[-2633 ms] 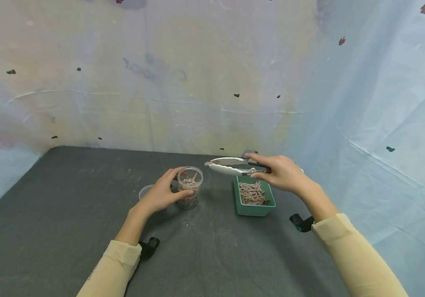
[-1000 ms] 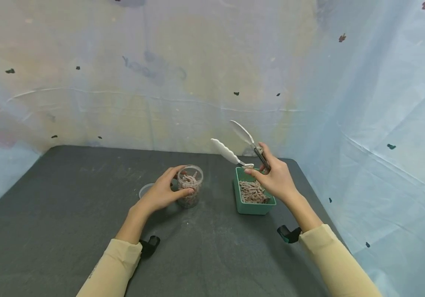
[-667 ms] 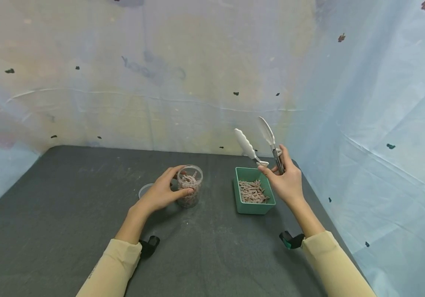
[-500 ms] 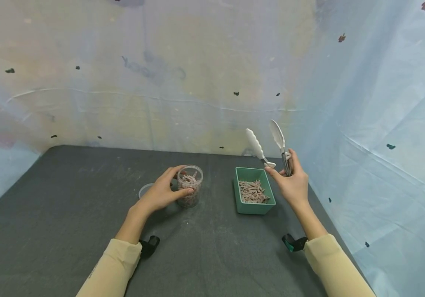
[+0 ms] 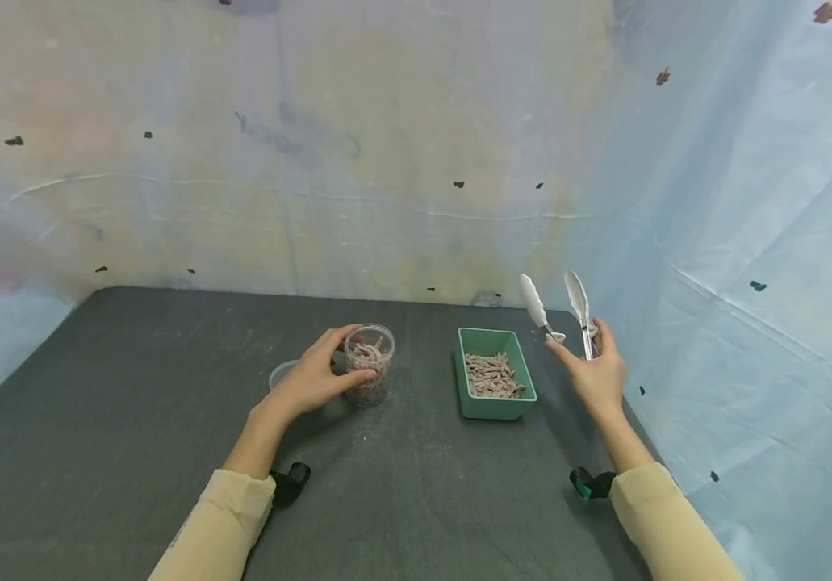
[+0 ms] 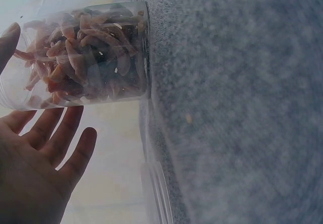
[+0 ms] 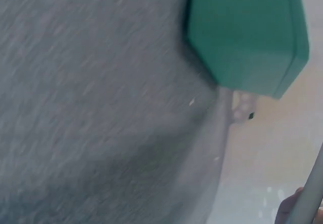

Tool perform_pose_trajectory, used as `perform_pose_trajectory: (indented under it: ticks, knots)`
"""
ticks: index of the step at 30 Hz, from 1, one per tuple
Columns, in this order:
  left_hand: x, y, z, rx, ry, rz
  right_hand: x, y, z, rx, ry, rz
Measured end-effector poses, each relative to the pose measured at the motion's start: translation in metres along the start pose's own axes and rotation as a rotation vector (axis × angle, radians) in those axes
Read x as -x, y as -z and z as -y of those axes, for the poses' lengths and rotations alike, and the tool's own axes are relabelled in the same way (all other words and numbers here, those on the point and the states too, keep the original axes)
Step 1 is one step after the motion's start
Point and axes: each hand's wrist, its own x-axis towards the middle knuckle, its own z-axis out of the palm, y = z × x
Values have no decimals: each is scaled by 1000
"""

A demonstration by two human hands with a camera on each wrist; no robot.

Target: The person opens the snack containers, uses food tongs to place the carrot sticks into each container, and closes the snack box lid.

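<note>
My left hand (image 5: 317, 374) grips a clear plastic jar (image 5: 370, 391) standing upright on the dark table, thumb on the near side and fingers behind. Thin brownish-pink strips (image 6: 70, 57) fill much of the jar, which has no lid on. To the right stands a green rectangular tub (image 5: 497, 410) with more of these strips (image 5: 491, 376) in it. Right of the tub, my right hand (image 5: 597, 375) holds a pair of tongs (image 5: 553, 315) with white scalloped tips. The tips point up and away, spread apart, with nothing between them.
A round clear lid (image 5: 282, 371) lies on the table (image 5: 169, 452) left of the jar, partly behind the left hand. Pale plastic sheeting (image 5: 357, 161) hangs behind the table and along its right side.
The right hand has carried the tongs rightward, from near the jar, past the tub to its right side. Their tips, earlier together on a strip, are now spread. The left hand stays on the jar.
</note>
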Motion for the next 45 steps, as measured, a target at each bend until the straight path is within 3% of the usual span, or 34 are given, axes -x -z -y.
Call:
perform_pose_trajectory:
  ticks: [15, 24, 31, 45]
  knots:
    - [0, 1, 0, -4, -1, 3, -6, 4, -35, 252, -105, 283]
    - [2, 1, -1, 7, 10, 5, -4, 2, -47, 342, -95, 387]
    - [0, 0, 0, 2, 10, 2, -2, 0, -52, 366, -122, 417]
    - [0, 0, 1, 10, 6, 1, 3, 5, -46, 437, -97, 441]
